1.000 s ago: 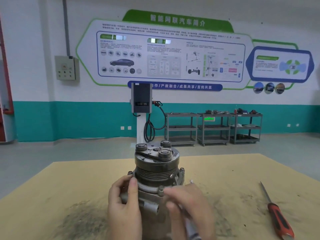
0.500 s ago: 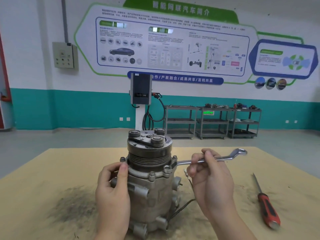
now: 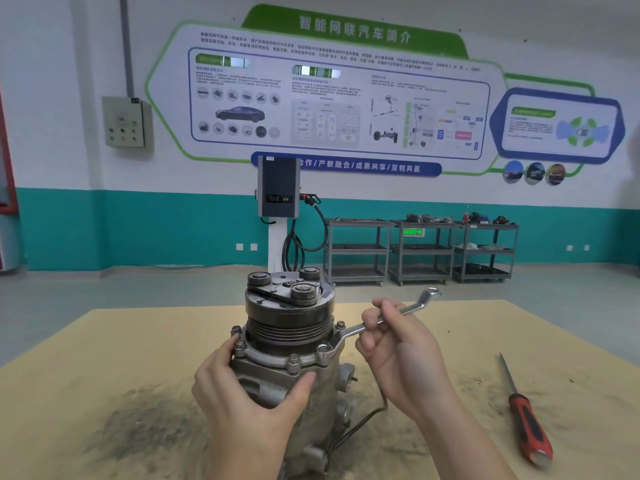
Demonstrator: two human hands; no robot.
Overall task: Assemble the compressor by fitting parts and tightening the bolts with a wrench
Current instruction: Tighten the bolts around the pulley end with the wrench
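Note:
The grey metal compressor stands upright on the tan table, its black pulley on top. Several bolts ring its flange. My left hand grips the compressor body from the left, thumb across the front. My right hand holds the shaft of a silver ring wrench. The wrench's near ring end sits over a flange bolt at the front right; its far end points up and right.
A red-handled screwdriver lies on the table at the right. Dark grime marks the table left of the compressor. A black wire trails from the compressor's right side. Shelving carts and a charging post stand by the far wall.
The wrench's ring end has come down onto the front-right flange bolt. My left hand has shifted its grip, with the thumb now across the compressor's front.

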